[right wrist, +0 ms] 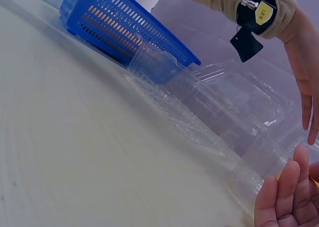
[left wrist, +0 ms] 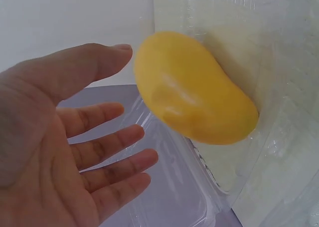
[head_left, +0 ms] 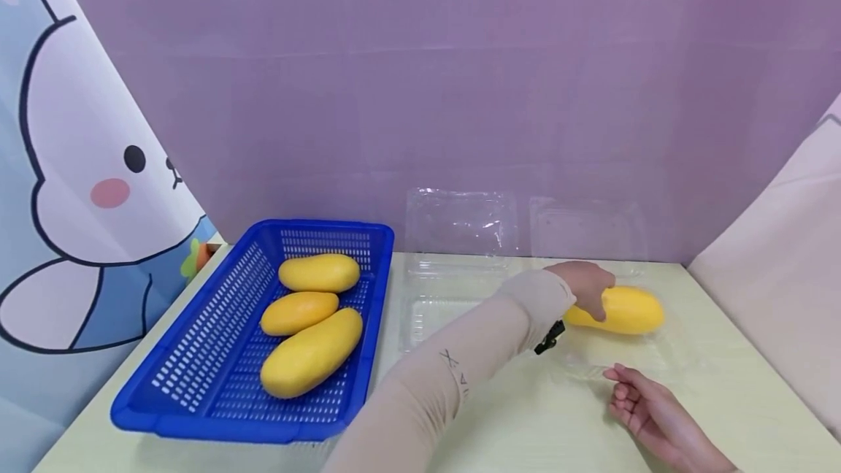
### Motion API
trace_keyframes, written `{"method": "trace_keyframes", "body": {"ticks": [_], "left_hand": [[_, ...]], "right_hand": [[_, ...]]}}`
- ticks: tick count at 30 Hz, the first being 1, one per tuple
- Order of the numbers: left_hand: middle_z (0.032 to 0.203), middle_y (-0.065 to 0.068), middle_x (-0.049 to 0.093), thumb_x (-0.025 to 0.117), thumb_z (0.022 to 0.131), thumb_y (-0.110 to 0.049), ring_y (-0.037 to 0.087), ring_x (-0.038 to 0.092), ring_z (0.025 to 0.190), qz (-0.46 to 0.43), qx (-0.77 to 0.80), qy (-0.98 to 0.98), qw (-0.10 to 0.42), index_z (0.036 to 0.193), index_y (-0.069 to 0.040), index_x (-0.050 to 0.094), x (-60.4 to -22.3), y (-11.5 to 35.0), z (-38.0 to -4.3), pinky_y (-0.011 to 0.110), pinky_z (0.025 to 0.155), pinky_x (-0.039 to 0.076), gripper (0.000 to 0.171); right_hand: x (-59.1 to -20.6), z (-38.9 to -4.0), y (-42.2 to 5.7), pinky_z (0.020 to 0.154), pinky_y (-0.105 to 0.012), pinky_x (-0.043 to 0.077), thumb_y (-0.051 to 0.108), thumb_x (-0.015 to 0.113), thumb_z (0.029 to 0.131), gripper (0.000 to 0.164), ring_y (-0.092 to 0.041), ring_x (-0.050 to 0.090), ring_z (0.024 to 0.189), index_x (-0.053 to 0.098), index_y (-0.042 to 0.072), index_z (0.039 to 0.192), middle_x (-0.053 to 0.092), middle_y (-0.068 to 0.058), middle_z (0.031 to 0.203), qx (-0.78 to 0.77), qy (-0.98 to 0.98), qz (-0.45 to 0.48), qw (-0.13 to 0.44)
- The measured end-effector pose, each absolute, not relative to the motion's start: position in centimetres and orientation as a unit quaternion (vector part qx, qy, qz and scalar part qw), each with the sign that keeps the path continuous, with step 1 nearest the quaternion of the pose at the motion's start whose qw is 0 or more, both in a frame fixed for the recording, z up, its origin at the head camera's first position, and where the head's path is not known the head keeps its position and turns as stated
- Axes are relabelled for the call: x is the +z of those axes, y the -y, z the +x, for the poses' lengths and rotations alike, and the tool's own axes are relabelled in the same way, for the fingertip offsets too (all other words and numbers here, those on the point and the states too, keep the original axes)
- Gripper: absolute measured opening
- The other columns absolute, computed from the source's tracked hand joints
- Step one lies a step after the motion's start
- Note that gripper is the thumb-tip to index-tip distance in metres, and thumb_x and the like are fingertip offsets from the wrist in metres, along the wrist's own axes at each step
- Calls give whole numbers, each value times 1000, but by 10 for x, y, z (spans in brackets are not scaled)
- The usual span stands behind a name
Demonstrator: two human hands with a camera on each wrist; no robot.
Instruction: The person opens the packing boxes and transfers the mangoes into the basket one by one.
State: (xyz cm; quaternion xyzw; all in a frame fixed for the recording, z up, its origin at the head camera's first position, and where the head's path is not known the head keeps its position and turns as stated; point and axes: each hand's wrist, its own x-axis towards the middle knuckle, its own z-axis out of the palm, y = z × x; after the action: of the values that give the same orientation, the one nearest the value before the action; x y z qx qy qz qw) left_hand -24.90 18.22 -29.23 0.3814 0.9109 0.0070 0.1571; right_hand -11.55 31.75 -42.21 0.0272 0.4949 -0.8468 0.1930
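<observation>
A yellow mango [head_left: 634, 310] lies in a clear plastic container [head_left: 677, 345] at the right of the table. My left hand [head_left: 588, 287] is at the mango's left end. Its fingers are extended and spread beside the mango [left wrist: 194, 92] in the left wrist view, the thumb tip close to the skin, not wrapped round it. At the near edge of this container, the thumb and forefinger of my right hand [head_left: 650, 411] pinch the rim. Loosely bent fingers of that hand [right wrist: 289, 194] show in the right wrist view, where the pinch itself is mostly hidden.
A blue basket [head_left: 384, 298] on the left holds 3 more mangoes [head_left: 312, 352]. Between it and the left forearm stands another clear container [head_left: 420, 320], its lid [head_left: 460, 221] raised against the purple backdrop. The mango's container also has a raised lid [head_left: 585, 232].
</observation>
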Motion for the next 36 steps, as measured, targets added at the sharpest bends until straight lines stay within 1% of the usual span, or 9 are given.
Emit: {"method": "trace_keyframes", "body": {"ticks": [2,6,10,19,23,26,30,33,36], "left_hand": [[114,-20,54,67,86,-39,-2,50,98,384,-1,-911,152,131,-33,47,-294,-184,-249,15,86,39,50],[102,-18,53,66,86,-39,1,49,90,392,-20,-911,126,125,-33,48,-296,-191,-249,15,81,39,44],[100,-18,52,66,86,-39,1,47,89,388,-32,-913,121,123,-34,47,-299,-197,-248,15,81,39,42],[104,-19,52,64,87,-40,0,47,92,357,-40,-920,154,122,-35,46,-299,-199,-247,16,84,38,40],[107,-20,52,64,87,-40,-1,48,94,354,-35,-921,159,124,-36,45,-298,-199,-250,15,86,38,42],[106,-20,52,64,87,-39,-1,46,93,352,-28,-921,163,125,-36,46,-298,-200,-251,15,85,37,42],[101,-18,52,65,86,-39,1,45,89,348,-18,-923,165,119,-34,49,-300,-204,-253,15,82,37,37],[98,-17,52,66,86,-38,1,46,88,335,-17,-927,171,116,-34,51,-303,-207,-256,16,82,38,34],[99,-18,53,65,86,-37,1,47,87,322,-19,-930,175,118,-35,51,-305,-207,-257,17,82,39,35]], "right_hand": [[-423,-115,-317,71,-18,52,21,36,103,39,-2,56,69,73,13,92,63,8,76,-846,-495,26,194],[-422,-116,-317,71,-18,52,22,36,103,38,-2,56,69,73,14,93,63,8,76,-845,-499,30,190],[-422,-116,-316,71,-18,52,22,37,103,37,-3,55,69,72,14,92,62,7,76,-844,-501,37,186],[-422,-117,-313,71,-18,52,20,35,103,39,-2,57,69,72,12,92,63,7,76,-848,-495,6,190],[-421,-118,-313,70,-18,52,21,36,103,39,-2,56,69,73,12,92,63,7,76,-849,-493,5,189],[-422,-117,-313,69,-18,52,20,36,103,40,-2,56,69,73,12,91,63,7,75,-851,-490,8,187],[-424,-115,-314,70,-19,52,19,36,103,40,-2,57,68,73,11,92,62,7,75,-853,-492,8,172],[-425,-115,-315,71,-19,53,19,35,103,40,-2,57,69,73,11,93,63,7,75,-854,-493,1,169],[-425,-115,-314,71,-19,53,19,35,103,41,-2,57,69,73,11,93,63,6,75,-855,-489,0,173]]}}
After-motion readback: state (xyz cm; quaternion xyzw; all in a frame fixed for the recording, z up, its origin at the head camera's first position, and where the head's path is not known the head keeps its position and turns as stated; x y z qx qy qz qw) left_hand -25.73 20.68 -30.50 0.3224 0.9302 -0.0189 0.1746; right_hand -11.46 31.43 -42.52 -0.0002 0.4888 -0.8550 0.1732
